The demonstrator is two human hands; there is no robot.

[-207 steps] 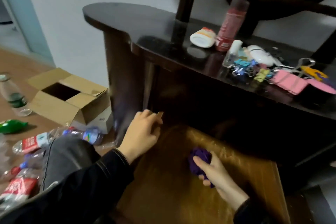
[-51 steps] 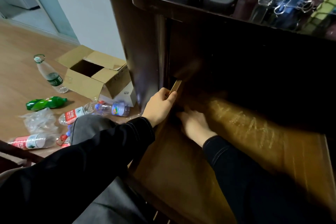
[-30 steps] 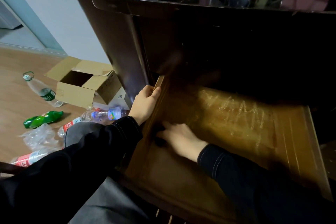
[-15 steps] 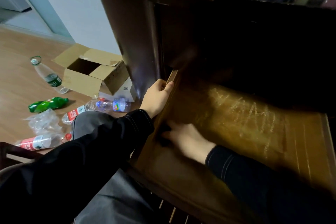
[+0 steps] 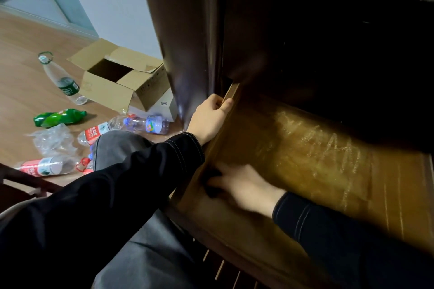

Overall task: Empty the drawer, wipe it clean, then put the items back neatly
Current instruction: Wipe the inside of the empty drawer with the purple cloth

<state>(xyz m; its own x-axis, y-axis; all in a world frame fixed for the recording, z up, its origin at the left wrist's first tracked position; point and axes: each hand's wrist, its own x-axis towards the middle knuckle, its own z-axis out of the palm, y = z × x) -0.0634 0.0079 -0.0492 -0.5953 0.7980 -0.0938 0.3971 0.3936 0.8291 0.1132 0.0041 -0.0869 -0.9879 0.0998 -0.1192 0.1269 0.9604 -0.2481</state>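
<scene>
Still gripping the left wall of the drawer (image 5: 305,159) with left hand (image 5: 209,117), dragging dark cloth (image 5: 211,191) frontward under blurry right hand (image 5: 244,185), grip impossible to tell, streaky marks showing across the wooden bottom.

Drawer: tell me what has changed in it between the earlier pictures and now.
The right hand, on the dark cloth, went from mid-floor into the far left corner, then back toward the front along the left wall. The left hand still grips the left wall of the drawer, which stays open.
</scene>
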